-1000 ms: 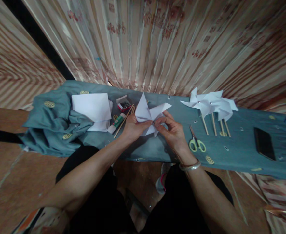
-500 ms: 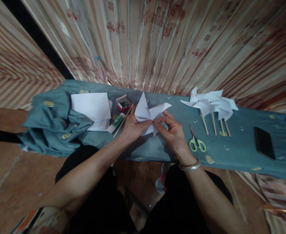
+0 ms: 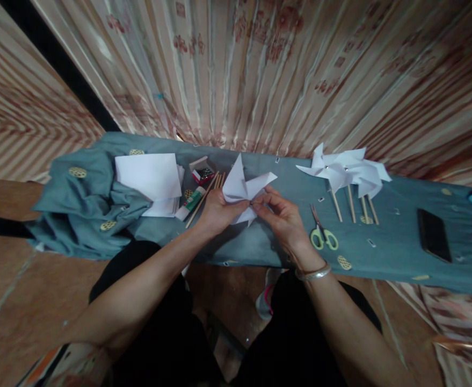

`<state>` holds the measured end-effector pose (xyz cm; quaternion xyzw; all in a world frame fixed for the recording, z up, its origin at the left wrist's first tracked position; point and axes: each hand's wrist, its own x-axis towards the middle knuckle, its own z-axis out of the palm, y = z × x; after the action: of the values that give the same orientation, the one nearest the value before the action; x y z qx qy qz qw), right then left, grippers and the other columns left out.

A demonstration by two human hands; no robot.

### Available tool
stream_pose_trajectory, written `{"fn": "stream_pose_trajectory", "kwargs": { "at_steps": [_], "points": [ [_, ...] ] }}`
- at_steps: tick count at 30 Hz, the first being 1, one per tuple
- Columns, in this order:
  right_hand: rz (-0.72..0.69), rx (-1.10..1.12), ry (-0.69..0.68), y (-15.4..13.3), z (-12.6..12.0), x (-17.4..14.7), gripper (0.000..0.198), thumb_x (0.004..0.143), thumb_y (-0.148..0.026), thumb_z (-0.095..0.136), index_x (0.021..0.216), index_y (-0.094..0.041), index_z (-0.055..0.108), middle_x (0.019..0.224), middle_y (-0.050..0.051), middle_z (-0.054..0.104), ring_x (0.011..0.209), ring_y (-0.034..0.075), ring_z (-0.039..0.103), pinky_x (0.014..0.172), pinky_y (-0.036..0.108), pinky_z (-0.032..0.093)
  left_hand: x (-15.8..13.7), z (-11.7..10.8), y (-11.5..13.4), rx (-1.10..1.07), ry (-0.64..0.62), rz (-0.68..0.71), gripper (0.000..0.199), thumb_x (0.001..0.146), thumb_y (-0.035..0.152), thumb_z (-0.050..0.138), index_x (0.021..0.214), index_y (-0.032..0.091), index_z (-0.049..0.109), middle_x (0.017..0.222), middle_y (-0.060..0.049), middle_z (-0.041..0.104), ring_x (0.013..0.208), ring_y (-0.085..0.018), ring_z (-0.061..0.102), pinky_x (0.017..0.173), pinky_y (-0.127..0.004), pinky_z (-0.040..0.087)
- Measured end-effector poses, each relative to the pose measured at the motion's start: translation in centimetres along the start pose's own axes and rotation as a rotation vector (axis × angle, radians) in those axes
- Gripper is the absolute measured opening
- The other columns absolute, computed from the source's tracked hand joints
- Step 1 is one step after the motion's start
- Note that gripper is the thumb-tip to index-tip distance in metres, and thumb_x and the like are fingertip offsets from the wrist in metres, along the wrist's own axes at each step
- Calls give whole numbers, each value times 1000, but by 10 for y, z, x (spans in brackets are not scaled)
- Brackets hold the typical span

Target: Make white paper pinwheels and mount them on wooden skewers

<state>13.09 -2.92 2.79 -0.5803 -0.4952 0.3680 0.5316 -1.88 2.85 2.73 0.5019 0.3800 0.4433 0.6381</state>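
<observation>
Over the bench [image 3: 397, 250] | white paper pinwheel [image 3: 236, 185] between both hands | left hand [image 3: 216, 210] pinched on it, likely to stop folds popping up | right hand [image 3: 284, 217] pinching its middle | sticks [image 3: 202, 200] lie near, likely for easy reach

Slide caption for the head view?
Left hand and right hand hold a paper pinwheel between sticks and scissors.

The head view looks forward and down, from close range, over the legs [image 3: 155, 322]; left hand [image 3: 218, 213] and right hand [image 3: 283, 219] lie central, cloth [image 3: 394, 239] crosses mid-frame, curtain [image 3: 219, 75] fills the top.
</observation>
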Motion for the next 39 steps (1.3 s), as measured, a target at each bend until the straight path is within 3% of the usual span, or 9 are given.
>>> {"fn": "stream_pose_trajectory", "kwargs": {
  "at_steps": [7,13,17,25,32,39],
  "points": [
    [32,19,19,0,2,0,23,68,-46,77,73,-24,71,122,6,67,126,27,54,110,43,37,1,0,-4,100,21,56,21,56,25,77,74,15,76,70,-2,74,66,-19,68,66,-28,55],
    [42,-1,38,1,2,-1,17,70,-42,74,74,-25,72,114,5,70,135,27,46,115,46,29,1,0,-3,80,-19,65,29,55,28,80,80,14,76,75,-3,75,71,-21,69,68,-30,55],
    [52,23,63,2,4,-1,18,69,-42,75,74,-25,72,116,6,70,134,28,47,115,47,29,2,-1,-2,47,-25,49,31,55,30,83,81,15,76,77,-4,76,71,-21,69,70,-31,56],
    [13,52,93,1,7,0,17,70,-42,76,73,-26,71,101,4,73,133,27,49,114,45,31,1,-2,0,-22,-32,-7,38,52,36,87,81,13,77,78,-6,76,72,-22,70,71,-33,56],
    [17,88,142,-1,7,0,20,67,-38,78,75,-23,67,118,7,68,121,25,57,107,41,39,0,1,2,-96,-9,-31,40,49,36,90,79,14,75,77,-5,75,70,-20,69,71,-33,57],
    [35,8,259,10,9,0,39,62,-46,82,87,-22,64,134,11,59,112,25,61,99,43,46,-1,0,3,-106,6,-32,42,50,36,90,81,13,75,77,-6,76,70,-20,70,69,-32,57]
  ]
}}
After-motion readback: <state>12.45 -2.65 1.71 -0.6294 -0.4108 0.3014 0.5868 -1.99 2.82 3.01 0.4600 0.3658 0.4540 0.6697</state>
